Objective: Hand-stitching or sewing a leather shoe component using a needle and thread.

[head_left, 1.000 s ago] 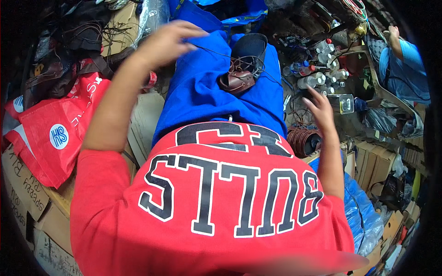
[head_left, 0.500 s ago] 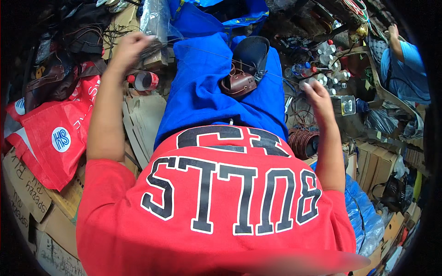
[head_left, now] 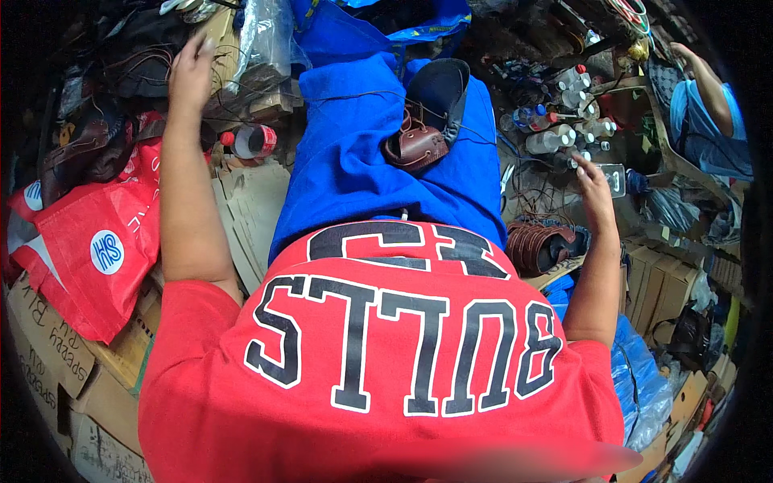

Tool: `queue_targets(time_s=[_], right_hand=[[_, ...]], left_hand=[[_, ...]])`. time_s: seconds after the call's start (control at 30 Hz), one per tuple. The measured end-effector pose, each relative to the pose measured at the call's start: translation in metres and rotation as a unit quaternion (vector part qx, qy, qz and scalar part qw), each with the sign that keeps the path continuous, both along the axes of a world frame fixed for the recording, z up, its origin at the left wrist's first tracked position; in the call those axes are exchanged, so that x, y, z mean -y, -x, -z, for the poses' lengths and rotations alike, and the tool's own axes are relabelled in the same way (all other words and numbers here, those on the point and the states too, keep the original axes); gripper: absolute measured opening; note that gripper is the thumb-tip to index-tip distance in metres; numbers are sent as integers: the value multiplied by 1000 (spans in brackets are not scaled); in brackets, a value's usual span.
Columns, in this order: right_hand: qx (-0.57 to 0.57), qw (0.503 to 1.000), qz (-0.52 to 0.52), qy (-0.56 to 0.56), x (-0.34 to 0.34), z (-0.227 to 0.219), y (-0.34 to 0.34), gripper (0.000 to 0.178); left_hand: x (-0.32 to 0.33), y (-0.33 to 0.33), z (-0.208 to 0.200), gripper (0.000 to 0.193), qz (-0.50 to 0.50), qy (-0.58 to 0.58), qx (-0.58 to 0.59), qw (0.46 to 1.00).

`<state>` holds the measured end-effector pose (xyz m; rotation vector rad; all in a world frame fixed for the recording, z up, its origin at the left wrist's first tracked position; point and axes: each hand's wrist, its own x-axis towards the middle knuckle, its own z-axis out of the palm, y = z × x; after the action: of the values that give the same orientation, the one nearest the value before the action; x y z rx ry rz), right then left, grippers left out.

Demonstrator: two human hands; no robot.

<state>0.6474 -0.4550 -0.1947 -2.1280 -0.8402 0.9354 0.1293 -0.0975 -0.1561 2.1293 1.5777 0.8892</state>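
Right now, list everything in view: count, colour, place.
shoe: one, brown and black, on lap
thread: count unclear, dark, across lap
leather pieces: several, brown, right of lap
bottles: many, mostly clear, right of legs
lone bottle: one, red cap, left of legs
tote: at least one, red, far left
sack: one, blue, beyond knees
boxes: several, brown, lower left
person: one, blue clothing, upper right
trousers: one, blue, worn
shirt: one, red, worn
left hand: one, bare, upper left
right hand: one, bare, right

The shoe [head_left: 418, 150] is reddish brown and black, the trousers [head_left: 346, 149] blue, the shirt [head_left: 201, 386] red with white-edged black lettering, the bag [head_left: 84, 298] red with a blue-and-white disc.
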Motion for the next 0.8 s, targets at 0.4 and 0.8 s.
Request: queue_targets(time_s=[0.4, 0.8], right_hand=[[170, 909, -327, -196, -122, -34, 114, 13], [190, 874, -384, -230, -124, -21, 110, 13]], left_hand=[[92, -226, 9, 59, 504, 103, -37, 857], [87, -241, 10, 32, 561, 215, -103, 792]])
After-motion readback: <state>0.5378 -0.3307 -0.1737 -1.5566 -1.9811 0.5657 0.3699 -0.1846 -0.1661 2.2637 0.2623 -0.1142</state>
